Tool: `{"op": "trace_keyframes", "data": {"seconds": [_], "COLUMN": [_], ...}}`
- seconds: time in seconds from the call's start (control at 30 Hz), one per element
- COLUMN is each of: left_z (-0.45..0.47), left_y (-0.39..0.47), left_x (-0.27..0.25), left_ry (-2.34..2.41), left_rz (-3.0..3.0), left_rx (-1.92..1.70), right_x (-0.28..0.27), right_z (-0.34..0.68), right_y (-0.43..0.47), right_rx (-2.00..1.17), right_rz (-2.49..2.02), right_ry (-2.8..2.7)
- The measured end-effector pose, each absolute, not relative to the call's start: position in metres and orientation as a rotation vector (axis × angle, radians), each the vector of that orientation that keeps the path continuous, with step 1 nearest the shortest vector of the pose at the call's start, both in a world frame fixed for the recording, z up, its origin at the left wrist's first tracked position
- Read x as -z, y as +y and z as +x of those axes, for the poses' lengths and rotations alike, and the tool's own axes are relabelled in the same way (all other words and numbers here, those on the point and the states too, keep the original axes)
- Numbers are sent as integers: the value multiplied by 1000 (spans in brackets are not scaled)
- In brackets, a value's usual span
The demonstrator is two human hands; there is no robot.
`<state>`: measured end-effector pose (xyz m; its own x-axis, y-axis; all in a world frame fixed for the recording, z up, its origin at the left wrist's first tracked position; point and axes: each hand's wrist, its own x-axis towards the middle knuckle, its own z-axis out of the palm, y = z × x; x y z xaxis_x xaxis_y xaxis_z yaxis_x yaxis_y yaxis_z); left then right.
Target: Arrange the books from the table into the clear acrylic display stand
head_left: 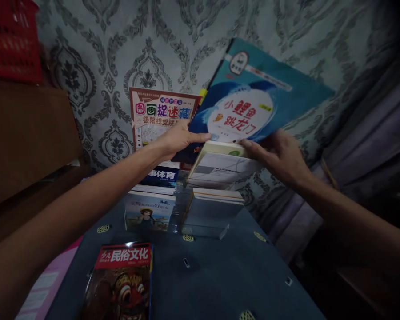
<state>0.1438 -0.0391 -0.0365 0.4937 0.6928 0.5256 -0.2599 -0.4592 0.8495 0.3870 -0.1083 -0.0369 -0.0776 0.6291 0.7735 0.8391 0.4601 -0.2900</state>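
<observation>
A large blue picture book (276,98) with red Chinese lettering tilts above the back right of a clear tiered stand (223,233). My left hand (182,138) grips its lower left edge, thumb across the cover. My right hand (280,155) holds the lower right part, thumb in front and fingers hidden behind. Just below the blue book stand pale books (220,166) in the stand. Behind my left wrist, a brown-bordered picture book (153,109) leans upright. Lower tiers hold a dark blue book (162,174), a light blue book (150,211) and grey-looking books (215,211).
A thick book with a red title band (126,258) lies on the dark blue table (203,284) near the front. Cardboard boxes (30,133) with a red basket (11,42) on top stand at left. Patterned wallpaper (146,53) rises behind; a curtain (360,146) hangs at right.
</observation>
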Motion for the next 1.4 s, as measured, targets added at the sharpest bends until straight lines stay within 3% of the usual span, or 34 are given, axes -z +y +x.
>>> {"op": "trace_keyframes", "data": {"seconds": [0.37, 0.57, 0.97, 1.4], "left_z": [154, 162, 141, 142], "left_y": [-36, -36, -88, -97], "left_x": [36, 25, -4, -7], "left_ry": [351, 349, 203, 138], "left_rz": [1694, 1775, 1864, 1809], "left_rx": [-1108, -1260, -1802, -1971], "right_x": [76, 85, 94, 97], "right_z": [397, 392, 397, 400], "right_y": [-100, -75, -50, -80], "right_rx": [-67, -320, -142, -511], "right_rz": [-951, -896, -1037, -897], "right_ry": [-1521, -1373, -1400, -1444]}}
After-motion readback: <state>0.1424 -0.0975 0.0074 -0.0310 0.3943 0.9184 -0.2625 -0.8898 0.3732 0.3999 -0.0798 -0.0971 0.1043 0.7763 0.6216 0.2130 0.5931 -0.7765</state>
